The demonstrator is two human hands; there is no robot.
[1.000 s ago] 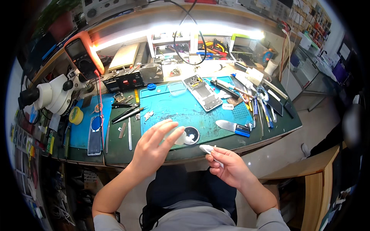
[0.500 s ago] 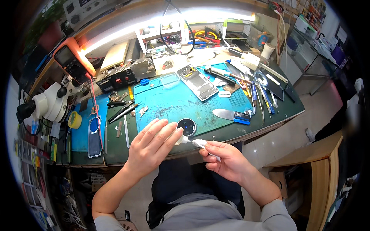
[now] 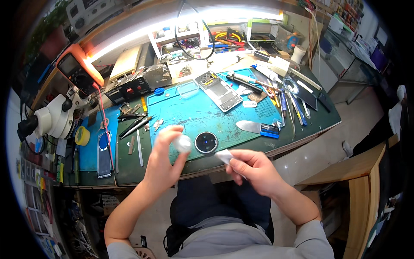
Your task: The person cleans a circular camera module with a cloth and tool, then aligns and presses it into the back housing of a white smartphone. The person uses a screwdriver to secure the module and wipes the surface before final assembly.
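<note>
Plainly, the whitish bottle (image 3: pixel 183 144) sits between left fingers (image 3: pixel 163 137).

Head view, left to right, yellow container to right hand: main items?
Yellow round container → dark phone-shaped panel → left hand holding whitish bottle → round black disc → right hand holding white folded piece.

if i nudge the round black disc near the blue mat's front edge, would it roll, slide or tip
The disc lies flat, so it would probably slide rather than roll or tip. Its shiny face may be slippery to grip. Stood on edge, its round rim could let it roll.
</note>
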